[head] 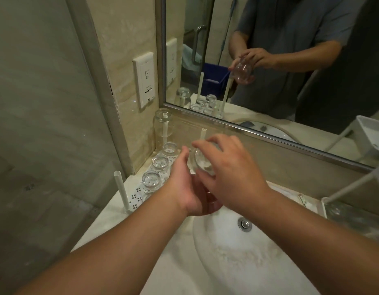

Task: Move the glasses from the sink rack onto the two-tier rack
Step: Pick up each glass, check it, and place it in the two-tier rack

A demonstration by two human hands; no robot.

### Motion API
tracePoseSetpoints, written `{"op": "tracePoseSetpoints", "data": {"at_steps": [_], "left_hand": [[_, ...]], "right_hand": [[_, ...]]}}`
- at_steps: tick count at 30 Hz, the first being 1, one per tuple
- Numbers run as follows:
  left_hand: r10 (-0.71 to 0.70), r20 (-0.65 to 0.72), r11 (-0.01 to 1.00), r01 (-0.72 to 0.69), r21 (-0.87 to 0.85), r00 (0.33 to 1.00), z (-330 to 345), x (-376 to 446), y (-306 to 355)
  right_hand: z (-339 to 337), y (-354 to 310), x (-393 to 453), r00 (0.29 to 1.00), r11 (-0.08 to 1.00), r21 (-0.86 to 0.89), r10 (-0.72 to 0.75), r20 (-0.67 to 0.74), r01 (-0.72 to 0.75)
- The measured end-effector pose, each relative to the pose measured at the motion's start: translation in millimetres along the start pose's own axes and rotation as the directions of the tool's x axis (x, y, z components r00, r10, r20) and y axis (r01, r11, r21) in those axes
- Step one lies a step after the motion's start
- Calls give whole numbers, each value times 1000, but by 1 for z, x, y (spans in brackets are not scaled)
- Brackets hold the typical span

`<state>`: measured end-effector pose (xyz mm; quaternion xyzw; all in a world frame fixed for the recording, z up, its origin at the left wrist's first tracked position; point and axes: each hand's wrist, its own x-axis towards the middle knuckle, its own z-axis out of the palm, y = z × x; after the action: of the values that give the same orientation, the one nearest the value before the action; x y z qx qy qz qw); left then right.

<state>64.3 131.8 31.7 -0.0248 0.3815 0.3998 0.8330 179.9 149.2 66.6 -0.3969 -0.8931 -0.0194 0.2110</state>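
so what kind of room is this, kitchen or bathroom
Most likely a bathroom, perhaps a hotel one: a white washbasin set in a marble counter, a wide framed wall mirror above it, and a shaver-type wall socket beside it.

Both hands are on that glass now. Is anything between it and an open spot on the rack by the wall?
Nothing visible blocks the glass held by the left hand and right hand. Upside-down glasses fill the rack's left row, and a bare white post stands just behind the held glass.

basin (pixel 237 262) open below, upturned glasses (pixel 151 180) crowding left counter
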Motion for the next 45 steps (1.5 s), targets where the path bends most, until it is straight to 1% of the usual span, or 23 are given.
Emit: {"op": "tracePoseSetpoints", "data": {"at_steps": [4,8,10,12,14,16,19,21,24,28,32,34,36,39,42,45], "left_hand": [[-1,-3,1000,1,8,1000,-3,-9,-16],[2,12,1000,-1,-19,1000,-6,-9,-22],[26,19,1000,-25,-15,999,-5,-9,-24],[69,19,998,-69,0,997,-4,-11,-25],[152,-10,988,-151,42,988,-2,-13,-24],[247,-51,964,-240,117,968,-1,-15,-21],[359,-61,917,-340,207,931,1,-20,-18],[416,-36,881,-393,263,909,2,-23,-17],[512,-8,799,-472,373,859,3,-26,-21],[591,41,705,-540,460,806,0,-26,-30],[629,114,622,-586,519,769,-2,-22,-43],[645,159,575,-612,543,747,-1,-19,-51],[649,189,550,-626,552,737,1,-15,-59],[632,220,539,-626,565,743,5,-8,-69],[607,245,535,-617,577,756,11,2,-82],[578,256,530,-595,604,775,21,14,-97]], "right_hand": [[-1,-5,-24,1000,1000,24,0,18,0],[-2,-5,-38,999,996,73,43,18,-44],[-2,-4,-43,998,993,96,66,2,-66],[-4,-3,-48,996,989,123,89,-12,-87],[-6,-2,-52,993,982,148,118,-13,-114],[-7,-2,-56,988,972,181,154,-21,-148],[-5,-3,-62,979,953,240,201,-45,-184],[-3,-4,-64,967,920,325,249,-54,-219],[2,-4,-64,929,829,472,367,-53,-300],[4,-2,-66,873,711,580,487,0,-397],[6,4,-73,852,648,607,514,97,-460],[6,8,-78,850,633,615,513,121,-470],[6,12,-84,841,599,643,523,138,-477],[7,22,-96,816,537,678,554,164,-502],[8,34,-111,797,538,656,581,167,-529],[7,49,-131,770,509,659,615,172,-554]]}}
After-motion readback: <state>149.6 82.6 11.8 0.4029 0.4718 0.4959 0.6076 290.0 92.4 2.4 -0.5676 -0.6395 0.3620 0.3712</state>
